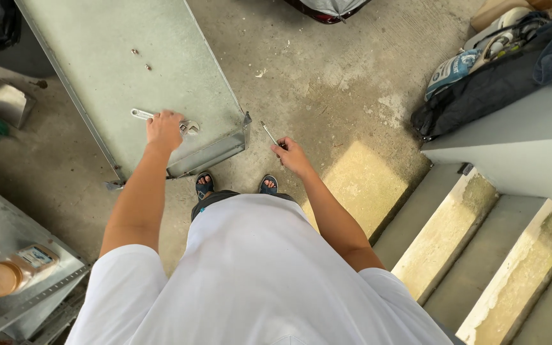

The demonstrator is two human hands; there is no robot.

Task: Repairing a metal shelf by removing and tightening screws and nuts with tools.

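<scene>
The left hand (163, 130) lies closed over the middle of an adjustable wrench (161, 119), which lies flat on the galvanised metal panel (129, 76) near its front edge, so the panel carries the tool's weight. The right hand (292, 155) hangs free over the concrete floor (327, 83), fingers pinching a thin screwdriver (269, 133) by its handle, shaft pointing away.

silver wrench (161, 119), grey metal panel (135, 76), white shirt (250, 275)
</scene>
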